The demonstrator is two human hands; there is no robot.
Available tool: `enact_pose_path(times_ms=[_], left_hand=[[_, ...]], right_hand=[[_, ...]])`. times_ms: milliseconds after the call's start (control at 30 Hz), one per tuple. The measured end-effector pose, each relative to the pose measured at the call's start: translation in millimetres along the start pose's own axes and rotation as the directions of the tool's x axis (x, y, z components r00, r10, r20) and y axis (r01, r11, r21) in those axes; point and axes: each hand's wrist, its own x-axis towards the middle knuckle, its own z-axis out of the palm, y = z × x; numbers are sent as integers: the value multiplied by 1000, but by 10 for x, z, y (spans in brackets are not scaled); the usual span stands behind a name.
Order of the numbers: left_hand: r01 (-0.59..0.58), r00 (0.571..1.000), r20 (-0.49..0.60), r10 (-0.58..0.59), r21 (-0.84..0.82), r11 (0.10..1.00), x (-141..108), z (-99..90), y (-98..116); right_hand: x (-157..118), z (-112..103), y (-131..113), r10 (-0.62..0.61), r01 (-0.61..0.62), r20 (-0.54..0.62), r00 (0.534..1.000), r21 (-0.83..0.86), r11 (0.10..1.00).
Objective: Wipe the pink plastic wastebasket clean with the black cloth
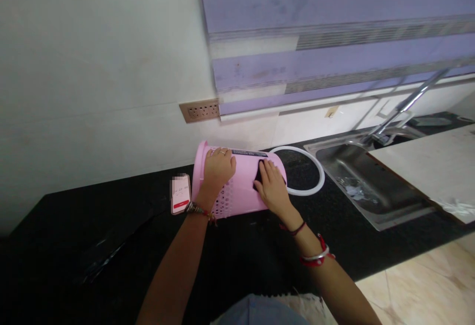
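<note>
A pink plastic bin (243, 176), perforated with round holes near its left end, lies on its side on the black countertop. My left hand (219, 167) grips it by the wider rim end, fingers curled over the top. Against the bin's smooth side, toward its right end, my right hand (271, 184) presses a dark cloth (257, 179); most of the cloth is under the fingers. Just behind the bin's right end, a white plastic ring (321, 174) lies flat on the counter, partly covered by the bin.
A phone (180, 196) with a lit screen lies left of the bin. At the right is a steel sink (371, 179) with a tap (404, 105), partly covered by a pale board (430, 166). A wall socket panel (200, 111) and a striped blind (297, 8) are behind.
</note>
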Motion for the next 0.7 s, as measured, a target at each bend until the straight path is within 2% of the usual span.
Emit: enact_pose_path(times_ms=[67,100,167,333,400,567,700], left_hand=[[6,1000,10,-6,4,1000,18,1,-3],[8,1000,16,-8,6,1000,29,0,-3],[8,999,37,-9,11,1000,52,-7,-2],[13,997,78,-15,24,1000,106,-21,-7],[13,996,85,-15,25,1000,131,-11,-19],[-9,995,101,8,17,1000,245,10,-48],[-85,993,77,86,-9,996,302,-96,-45]], right_hand=[[-63,-5,-54,-110,110,11,994,7,994],[-111,-3,-48,-127,127,6,992,4,992],[-195,9,31,-77,77,-19,997,-6,997],[-207,66,246,153,-153,-64,986,-7,988],[-194,97,223,165,-167,-70,984,-16,986],[-164,121,165,104,-104,-56,993,-14,994],[17,79,248,118,-118,-3,993,-2,993]])
